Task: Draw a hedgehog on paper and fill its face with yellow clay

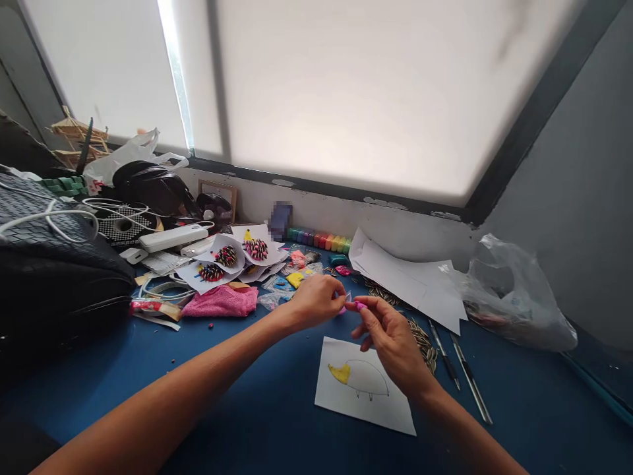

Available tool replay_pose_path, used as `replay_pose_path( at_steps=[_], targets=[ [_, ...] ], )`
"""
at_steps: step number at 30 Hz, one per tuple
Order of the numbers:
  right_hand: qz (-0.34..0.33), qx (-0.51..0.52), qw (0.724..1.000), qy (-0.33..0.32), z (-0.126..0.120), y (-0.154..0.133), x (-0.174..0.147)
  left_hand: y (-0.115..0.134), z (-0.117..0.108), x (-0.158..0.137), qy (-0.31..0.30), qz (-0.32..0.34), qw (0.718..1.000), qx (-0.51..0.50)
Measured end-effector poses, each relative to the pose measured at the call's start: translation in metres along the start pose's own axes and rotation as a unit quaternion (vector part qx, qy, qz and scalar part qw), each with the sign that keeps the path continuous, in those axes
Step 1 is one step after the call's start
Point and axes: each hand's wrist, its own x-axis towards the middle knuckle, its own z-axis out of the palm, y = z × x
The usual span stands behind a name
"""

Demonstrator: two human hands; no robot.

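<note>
Both my hands meet above the middle of the blue table. My right hand (390, 333) pinches a small lump of magenta modelling clay (361, 305) between thumb and fingertips. My left hand (318, 300) is closed right beside it, its fingertips nearly touching the clay; a bit of purplish film (344, 307) shows at its fingers, but what they grip is hidden. Below the hands lies a white sheet of paper (366, 415) with a hedgehog-like outline drawing (368, 377). The pointed head end is covered in yellow clay (340, 373).
Sunflower seeds (420, 340) lie right of my hands, near a pen (445, 356) and a metallic stick (472, 379). Behind are clay packets (297, 277), blank papers (405, 274) and a plastic bag (519, 297). Finished seed-covered pieces (226, 255) and a pink cloth (220, 301) are left.
</note>
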Motion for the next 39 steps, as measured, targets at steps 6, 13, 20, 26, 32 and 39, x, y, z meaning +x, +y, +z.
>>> replay_pose_path(
  at_steps=[6,13,20,26,32,39],
  targets=[
    [-0.09,-0.138,0.985,0.046,0.01,0.008,0.002,0.004,0.0,-0.003,0.002,0.014,1.0,0.007],
    [-0.163,-0.257,0.952,0.037,-0.001,0.014,-0.001,0.008,0.003,-0.008,0.001,0.02,1.0,0.016],
    [-0.198,-0.332,0.921,0.056,-0.002,0.026,0.002,0.013,0.006,-0.011,0.003,0.043,0.999,0.02],
    [-0.199,-0.345,0.914,0.076,-0.005,0.03,0.001,0.014,0.015,-0.013,0.009,0.075,0.997,0.012],
    [-0.168,-0.298,0.936,0.075,-0.006,0.022,0.0,0.016,0.013,-0.014,0.01,0.074,0.997,-0.002],
    [-0.116,-0.211,0.969,0.052,-0.006,0.02,0.002,0.02,0.015,-0.018,0.013,0.093,0.994,-0.048]
  ],
)
